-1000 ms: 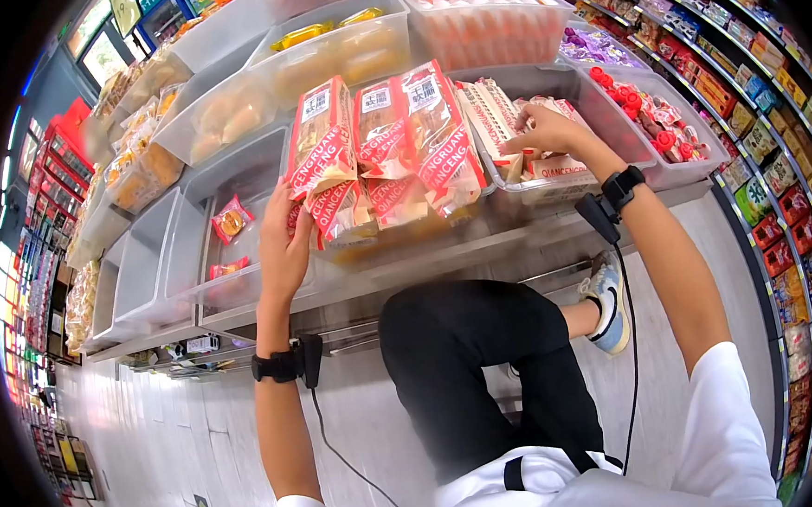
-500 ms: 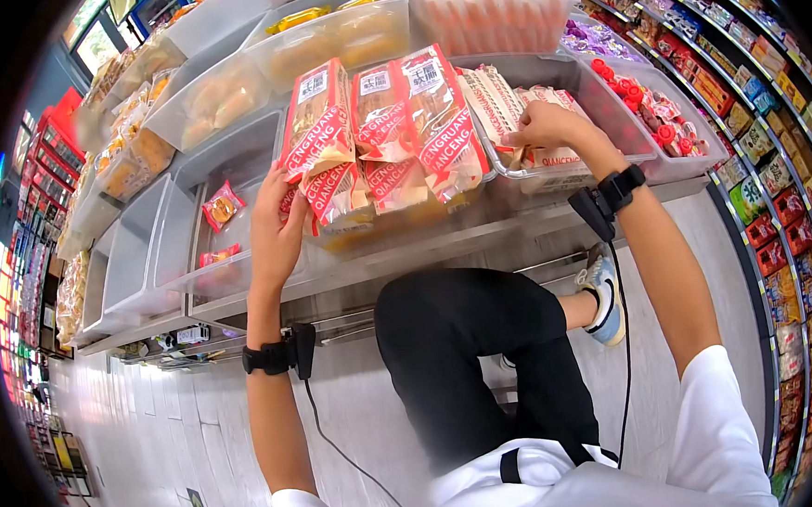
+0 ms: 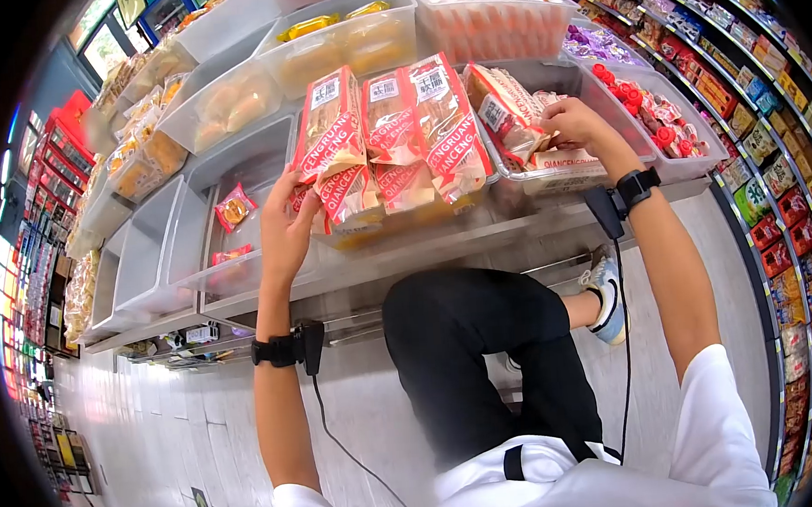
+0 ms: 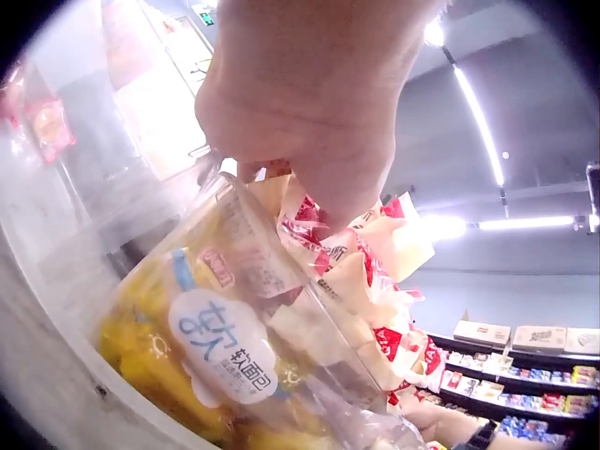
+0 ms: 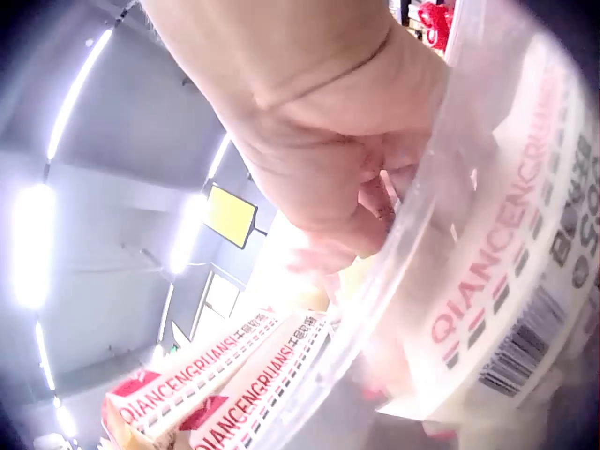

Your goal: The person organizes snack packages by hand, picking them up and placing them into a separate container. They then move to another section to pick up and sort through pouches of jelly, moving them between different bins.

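Red-and-cream bread packs [image 3: 388, 115] stand in a row on top of a clear bin in the head view. My left hand [image 3: 286, 233] is at the row's near left corner, pinching the wrapper of the leftmost pack [image 3: 329, 133]. In the left wrist view, that hand [image 4: 300, 122] bends over the bin's corner, thumb against the red-and-white wrapping. My right hand [image 3: 584, 129] reaches into the bin on the right, its curled fingers gripping the end of a tilted bread pack [image 3: 507, 108]. The right wrist view has this hand [image 5: 319, 169] behind the bin's clear wall, fingertips partly hidden.
To the left, a clear bin [image 3: 169, 254] holds a few small red-wrapped snacks [image 3: 234, 208]. Red-capped sweets [image 3: 663, 122] fill the bin at right. Behind are bins of buns [image 3: 342, 45] and pink-orange packs [image 3: 495, 30]. Stocked shelves [image 3: 773, 175] line the right side.
The right hand has shifted slightly right, and a pack in the right bin has turned, its labelled face now showing. The left hand has stayed at the row's corner.
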### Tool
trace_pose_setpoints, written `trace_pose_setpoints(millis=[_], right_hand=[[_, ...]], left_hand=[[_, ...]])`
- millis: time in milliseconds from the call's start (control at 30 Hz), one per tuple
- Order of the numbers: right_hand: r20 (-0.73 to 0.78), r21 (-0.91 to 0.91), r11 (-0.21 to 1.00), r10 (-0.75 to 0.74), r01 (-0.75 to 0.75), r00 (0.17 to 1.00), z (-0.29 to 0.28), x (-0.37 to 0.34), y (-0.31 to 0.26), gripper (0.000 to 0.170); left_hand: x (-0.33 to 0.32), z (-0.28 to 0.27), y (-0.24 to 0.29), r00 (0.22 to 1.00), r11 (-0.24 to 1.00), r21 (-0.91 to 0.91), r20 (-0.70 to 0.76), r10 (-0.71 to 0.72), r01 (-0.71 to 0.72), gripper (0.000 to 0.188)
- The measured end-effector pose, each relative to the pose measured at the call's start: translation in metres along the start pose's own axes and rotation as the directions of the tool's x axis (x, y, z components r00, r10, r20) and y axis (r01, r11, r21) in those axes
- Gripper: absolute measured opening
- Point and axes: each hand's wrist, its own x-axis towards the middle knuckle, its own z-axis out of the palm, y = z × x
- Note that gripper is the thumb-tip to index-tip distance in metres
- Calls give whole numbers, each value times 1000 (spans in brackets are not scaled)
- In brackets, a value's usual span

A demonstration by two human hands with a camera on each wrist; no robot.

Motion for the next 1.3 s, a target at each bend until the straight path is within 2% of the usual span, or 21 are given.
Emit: trace_pose_setpoints(millis=[67,133,200,267,300,367,400,433,467,500,533,600,667,700,800,867,967,1133,1200,1267,1300], right_hand=[[-27,268,958,109,-98,994,-8,-10,-6,8],[-24,279,957,93,-83,995,-21,-17,-9,7],[39,408,912,27,-40,999,-35,-24,-9,8],[33,469,883,4,-19,999,-40,-51,-15,6],[13,563,824,-88,65,996,-41,-62,-10,7],[-10,644,752,-174,139,985,-36,-94,-10,8],[-96,645,729,-222,230,970,-28,-118,-15,8],[-181,639,701,-264,318,947,-18,-142,-14,9],[-211,596,725,-273,345,939,-8,-160,-3,10],[-242,551,745,-287,375,927,2,-179,7,12],[-207,583,739,-267,337,941,14,-202,14,17],[-149,642,693,-309,329,939,35,-242,18,25],[-32,721,660,-273,211,961,50,-268,31,25],[-27,738,642,-281,208,959,53,-273,32,24],[-11,785,594,-273,178,962,59,-281,36,22],[13,807,570,-275,152,961,62,-283,30,21],[-43,815,534,-331,224,943,70,-290,25,22],[-163,805,517,-280,291,946,84,-300,10,24],[-242,853,400,-266,335,933,82,-302,8,25],[-279,863,340,-300,375,912,82,-307,14,27],[-287,894,280,-242,350,927,81,-310,14,28]], left_hand=[[0,-3,3,996,997,-68,-87,31,-37,23],[-5,-5,17,983,988,-133,-172,55,-79,20],[-22,-4,41,885,988,90,-441,151,-124,17],[-41,7,76,846,967,80,-471,250,-241,15],[-51,16,91,844,952,25,-456,282,-305,14],[-71,47,139,967,898,-384,-217,136,-212,11],[-76,68,153,997,847,-526,-67,41,-71,10],[-77,84,162,993,838,-546,112,47,22,16],[-79,100,177,950,732,-639,311,-34,236,27],[-82,120,180,899,628,-691,437,-32,358,40],[-83,138,173,852,582,-693,524,-1,427,55],[-88,163,173,800,265,-776,599,23,573,70],[-100,181,166,836,276,-804,549,3,527,73],[-103,173,180,801,147,-789,596,-55,597,74],[-116,166,186,832,288,-782,534,-148,553,73],[-120,156,195,855,298,-801,492,-166,519,71],[-121,132,203,927,524,-775,365,-87,354,69],[-126,93,225,961,626,-738,266,-74,253,67],[-128,74,216,983,711,-690,10,-181,138,53],[-116,42,209,938,639,-758,-116,-326,128,44],[-108,20,190,919,633,-760,-134,-371,145,41]])
